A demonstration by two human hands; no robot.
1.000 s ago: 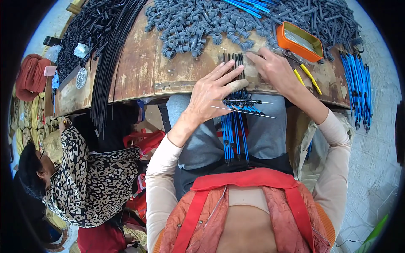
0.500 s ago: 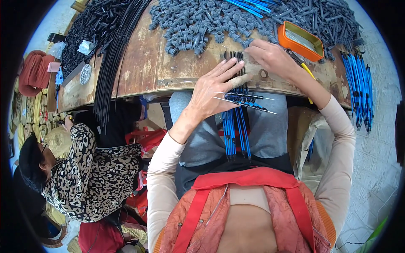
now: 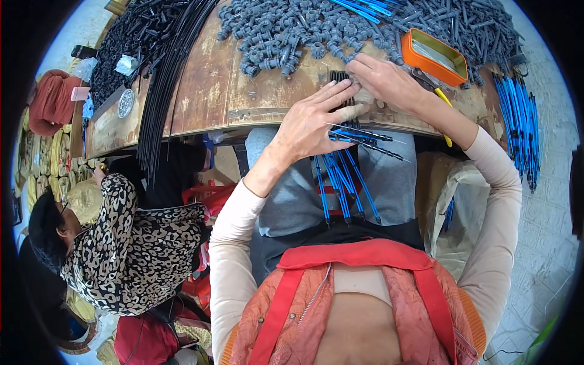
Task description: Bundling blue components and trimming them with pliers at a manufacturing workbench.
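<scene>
My left hand (image 3: pixel 313 125) is closed around a bunch of thin blue rods with black fittings (image 3: pixel 340 182) at the table's front edge. One of its fingers has a pale wrap. The rods' lower ends hang fanned out over my lap, and their black upper ends (image 3: pixel 339 76) stick out past my fingertips. A few thin rods with metal tips (image 3: pixel 371 140) jut sideways to the right from under the palm. My right hand (image 3: pixel 386 82) bends beside the upper ends, its fingertips drawn together and almost meeting the left ones. What they pinch is hidden.
Grey plastic fittings (image 3: pixel 274 36) are heaped along the back. An orange tin (image 3: pixel 435 58) and yellow-handled pliers (image 3: pixel 443 97) lie right. More blue rods (image 3: pixel 517 128) hang over the right edge, long black rods (image 3: pixel 157 109) over the left. Another person (image 3: pixel 134 243) sits at left.
The hanging ends of the rods have spread apart and shifted right. My right hand has moved slightly left, closer to the left fingertips. The black upper ends now stand closer together.
</scene>
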